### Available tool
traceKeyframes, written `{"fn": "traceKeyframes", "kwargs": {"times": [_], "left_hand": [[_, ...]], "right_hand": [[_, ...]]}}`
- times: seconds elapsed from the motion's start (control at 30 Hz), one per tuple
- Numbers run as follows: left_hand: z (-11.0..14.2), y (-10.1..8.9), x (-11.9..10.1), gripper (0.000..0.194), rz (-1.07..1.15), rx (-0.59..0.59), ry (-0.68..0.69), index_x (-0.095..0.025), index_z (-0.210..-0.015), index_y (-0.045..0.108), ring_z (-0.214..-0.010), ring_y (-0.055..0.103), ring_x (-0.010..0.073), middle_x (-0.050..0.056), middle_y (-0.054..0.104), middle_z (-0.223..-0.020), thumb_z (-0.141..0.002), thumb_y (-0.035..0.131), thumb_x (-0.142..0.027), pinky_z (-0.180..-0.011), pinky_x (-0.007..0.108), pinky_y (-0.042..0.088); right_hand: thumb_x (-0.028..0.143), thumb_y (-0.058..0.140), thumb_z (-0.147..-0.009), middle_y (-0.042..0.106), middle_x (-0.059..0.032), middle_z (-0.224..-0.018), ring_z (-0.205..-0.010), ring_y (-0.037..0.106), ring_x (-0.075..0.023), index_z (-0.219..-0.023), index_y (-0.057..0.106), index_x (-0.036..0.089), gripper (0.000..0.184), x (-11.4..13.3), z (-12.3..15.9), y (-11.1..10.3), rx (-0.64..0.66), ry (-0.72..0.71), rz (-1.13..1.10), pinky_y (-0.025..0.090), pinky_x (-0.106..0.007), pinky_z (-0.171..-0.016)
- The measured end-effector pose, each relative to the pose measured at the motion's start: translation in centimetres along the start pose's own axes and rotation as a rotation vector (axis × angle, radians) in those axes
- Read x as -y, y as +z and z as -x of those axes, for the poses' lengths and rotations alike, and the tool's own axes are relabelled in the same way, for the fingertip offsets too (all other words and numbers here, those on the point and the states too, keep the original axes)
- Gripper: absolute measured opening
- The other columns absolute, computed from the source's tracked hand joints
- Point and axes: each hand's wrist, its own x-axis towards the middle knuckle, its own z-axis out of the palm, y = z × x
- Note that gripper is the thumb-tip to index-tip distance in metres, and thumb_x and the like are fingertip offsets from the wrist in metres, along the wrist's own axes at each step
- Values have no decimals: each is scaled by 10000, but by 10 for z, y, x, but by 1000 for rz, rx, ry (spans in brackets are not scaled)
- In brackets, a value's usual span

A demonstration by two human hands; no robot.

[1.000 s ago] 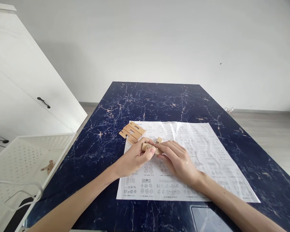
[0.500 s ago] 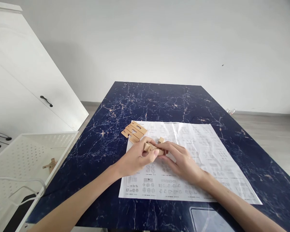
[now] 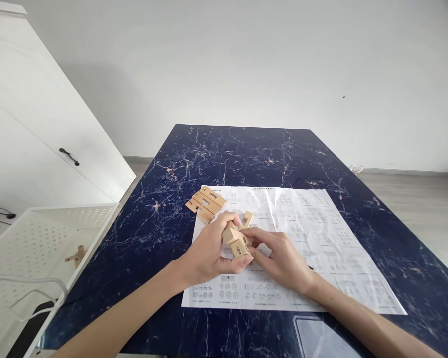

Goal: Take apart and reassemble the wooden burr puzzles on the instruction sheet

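One wooden piece [image 3: 75, 256] in white basket [image 3: 32, 237], numbered block [image 3: 241, 248] in left hand [image 3: 209, 248].

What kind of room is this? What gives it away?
Probably a room in a home, though that's a guess: a white cabinet with black handles stands to the left, a blue marble-patterned table faces a plain light wall, and the floor looks like grey wood.

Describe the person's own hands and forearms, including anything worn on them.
The left hand and right hand are ungloved, with slim fingers and no ring in view. The left forearm and right forearm are slender, narrowing toward the wrists; no sleeves show.
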Motion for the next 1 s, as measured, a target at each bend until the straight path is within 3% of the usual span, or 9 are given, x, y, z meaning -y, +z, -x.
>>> {"fn": "traceKeyframes", "kwargs": {"times": [0.23, 0.33, 0.5, 0.6, 0.7, 0.87, 1.0], "left_hand": [[3, 20, 0, 522, 215, -64, 174, -269, -1139, 391, -596, 420, 122, -89, 484, -731, -919, 762, -563, -600, 280, 383], [3, 28, 1, 528, 246, -98, 254, -280, -1129, 373, -573, 419, 117, -93, 461, -724, -919, 768, -562, -574, 269, 375], [2, 39, 8, 525, 259, -160, 332, -281, -1141, 374, -517, 431, 113, -104, 442, -681, -945, 708, -636, -559, 289, 408], [3, 39, 11, 567, 242, -185, 292, -273, -1127, 379, -536, 462, 132, -94, 455, -672, -917, 696, -693, -556, 313, 432], [2, 30, 11, 582, 184, -129, 158, -263, -1099, 413, -595, 505, 160, -67, 498, -690, -880, 715, -710, -619, 348, 486], [-3, 12, 8, 616, 66, -98, 64, -251, -1112, 452, -732, 560, 190, -11, 584, -846, -782, 802, -637, -704, 365, 498], [-5, 5, 5, 577, 117, -1, 42, -250, -1185, 421, -725, 558, 177, -13, 612, -877, -840, 781, -539, -686, 336, 475]], "right_hand": [[218, 646, -1014, 802, 8, -833, -782, 770, -187, -1187, 744, 253, 202, 2, 9, 9, -76, -20, -151, 592, -286, -755], [249, 685, -1018, 835, -18, -940, -863, 806, -202, -1172, 750, 258, 167, 3, 12, 13, -82, -18, -251, 611, -288, -781], [308, 694, -1035, 841, -29, -883, -849, 829, -221, -1174, 744, 252, 157, 7, 14, 21, -72, 8, -347, 632, -293, -745], [321, 706, -1025, 838, -31, -879, -849, 825, -228, -1161, 751, 253, 159, 5, 14, 22, -69, 38, -320, 637, -304, -739], [352, 709, -1021, 836, -49, -927, -848, 809, -236, -1153, 758, 248, 176, 1, 10, 17, -53, 72, -291, 646, -335, -761], [464, 703, -1025, 813, -66, -970, -824, 762, -219, -1138, 779, 248, 256, -3, 2, 2, -89, 55, -262, 636, -334, -740], [489, 717, -1018, 799, -59, -959, -817, 734, -211, -1152, 777, 257, 275, -5, 2, -1, -84, 47, -255, 621, -329, -735]]}}
